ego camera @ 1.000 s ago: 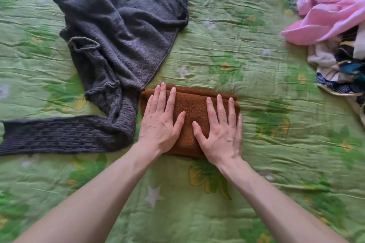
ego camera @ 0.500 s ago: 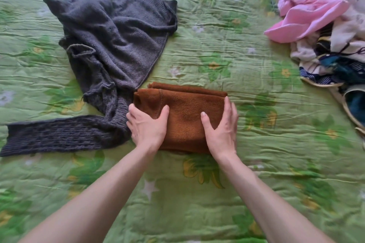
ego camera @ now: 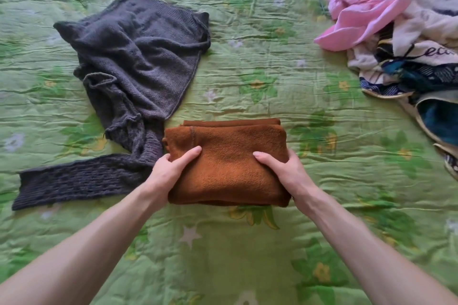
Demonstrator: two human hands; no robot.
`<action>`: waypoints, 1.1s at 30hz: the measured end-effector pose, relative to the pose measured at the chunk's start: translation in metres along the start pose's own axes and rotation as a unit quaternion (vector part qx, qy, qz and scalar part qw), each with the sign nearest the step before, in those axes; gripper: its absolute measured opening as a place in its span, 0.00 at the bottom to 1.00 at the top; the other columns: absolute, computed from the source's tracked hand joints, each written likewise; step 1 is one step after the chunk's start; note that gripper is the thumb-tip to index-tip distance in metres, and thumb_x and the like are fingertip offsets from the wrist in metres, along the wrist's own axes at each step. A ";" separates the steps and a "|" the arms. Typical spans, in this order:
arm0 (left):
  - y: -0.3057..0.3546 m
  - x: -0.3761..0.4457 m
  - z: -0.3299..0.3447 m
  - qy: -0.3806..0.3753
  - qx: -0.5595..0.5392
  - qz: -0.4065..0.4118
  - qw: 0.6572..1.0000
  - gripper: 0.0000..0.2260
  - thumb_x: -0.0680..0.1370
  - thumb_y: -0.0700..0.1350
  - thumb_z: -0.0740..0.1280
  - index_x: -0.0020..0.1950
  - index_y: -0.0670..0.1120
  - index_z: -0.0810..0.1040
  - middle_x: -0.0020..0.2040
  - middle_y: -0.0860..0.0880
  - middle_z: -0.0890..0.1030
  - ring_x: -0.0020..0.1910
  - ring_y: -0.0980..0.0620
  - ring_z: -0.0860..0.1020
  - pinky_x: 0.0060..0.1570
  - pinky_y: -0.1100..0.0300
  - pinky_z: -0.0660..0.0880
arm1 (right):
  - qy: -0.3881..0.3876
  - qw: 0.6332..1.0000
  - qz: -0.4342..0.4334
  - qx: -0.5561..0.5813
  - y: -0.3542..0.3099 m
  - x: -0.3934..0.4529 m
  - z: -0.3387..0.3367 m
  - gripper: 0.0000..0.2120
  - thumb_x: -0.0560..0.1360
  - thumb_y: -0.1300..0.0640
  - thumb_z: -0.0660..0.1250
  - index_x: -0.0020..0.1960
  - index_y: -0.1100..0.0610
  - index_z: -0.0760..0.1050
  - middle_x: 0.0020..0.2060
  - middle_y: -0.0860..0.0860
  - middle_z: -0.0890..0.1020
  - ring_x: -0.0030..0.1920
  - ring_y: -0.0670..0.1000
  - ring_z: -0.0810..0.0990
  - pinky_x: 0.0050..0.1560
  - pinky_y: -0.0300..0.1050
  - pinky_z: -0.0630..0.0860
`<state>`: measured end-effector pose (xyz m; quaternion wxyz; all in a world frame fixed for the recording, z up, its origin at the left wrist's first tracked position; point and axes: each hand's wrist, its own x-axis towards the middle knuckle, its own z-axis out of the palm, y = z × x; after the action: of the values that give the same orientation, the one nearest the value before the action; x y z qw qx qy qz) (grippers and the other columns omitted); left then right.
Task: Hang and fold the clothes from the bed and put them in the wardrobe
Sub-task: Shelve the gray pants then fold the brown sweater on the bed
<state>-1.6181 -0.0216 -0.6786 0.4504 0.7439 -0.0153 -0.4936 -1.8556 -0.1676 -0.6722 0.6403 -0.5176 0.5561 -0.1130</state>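
Folded brown garment at lower centre of the frame, gripped at both ends above a green flowered bedspread. Left hand at the garment's left edge, thumb laid flat across the top, fingers curled under and hidden from view. Right hand at the right edge in the mirror pose, thumb on top pointing inward, fingers tucked beneath the cloth. Bare forearms reaching in from the two bottom corners of the frame. Several stacked layers visible along the garment's far edge, a stitched seam running down near its left side. Whether the near edge is clear of the bedspread, cannot tell. Crumpled dark grey knitted sweater spread at upper left, one long ribbed sleeve stretched toward the left edge of the frame, its cuff end low at the left; sweater hem just beside the brown garment's left corner. Heap of unsorted clothes piled at upper right and along the right edge: pink fabric on top, white cloth with dark lettering below it, blue patterned pieces lowest. Heap well apart from the brown garment, open quilted bedspread between them.
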 end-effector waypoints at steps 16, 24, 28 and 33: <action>0.178 -0.250 0.011 -0.174 -0.076 0.033 0.981 0.23 0.77 0.54 0.74 0.66 0.42 0.82 0.59 0.41 0.86 0.55 0.43 0.86 0.58 0.49 0.83 | 0.010 0.977 -0.014 0.215 -0.165 -0.235 -0.092 0.32 0.70 0.36 0.76 0.66 0.54 0.80 0.58 0.58 0.86 0.58 0.62 0.85 0.62 0.68 0.79; 0.247 -0.392 0.027 -0.190 -0.056 0.061 0.978 0.21 0.78 0.56 0.73 0.66 0.47 0.80 0.55 0.44 0.88 0.51 0.44 0.88 0.46 0.52 0.86 | 0.068 0.963 -0.053 0.256 -0.236 -0.378 -0.136 0.27 0.72 0.37 0.73 0.66 0.49 0.81 0.58 0.56 0.86 0.57 0.62 0.86 0.55 0.65 0.82; 0.252 -0.440 0.035 -0.208 -0.021 0.085 0.974 0.21 0.78 0.57 0.71 0.66 0.47 0.80 0.54 0.44 0.88 0.48 0.44 0.88 0.46 0.53 0.85 | 0.117 0.955 -0.065 0.266 -0.247 -0.431 -0.154 0.22 0.70 0.40 0.75 0.60 0.50 0.84 0.54 0.56 0.87 0.53 0.63 0.87 0.55 0.76 0.79; 0.242 -0.488 0.048 -0.212 0.024 0.153 0.965 0.29 0.71 0.64 0.75 0.66 0.48 0.80 0.55 0.45 0.88 0.49 0.45 0.88 0.57 0.49 0.81 | 0.126 0.946 -0.074 0.288 -0.243 -0.476 -0.180 0.21 0.73 0.44 0.75 0.61 0.54 0.82 0.50 0.55 0.88 0.49 0.59 0.88 0.47 0.57 0.85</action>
<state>-1.8019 0.0311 -0.1662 0.4887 0.6217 -0.2359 -0.5647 -2.0697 -0.0283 -0.1694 0.6766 -0.3325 0.5361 -0.3799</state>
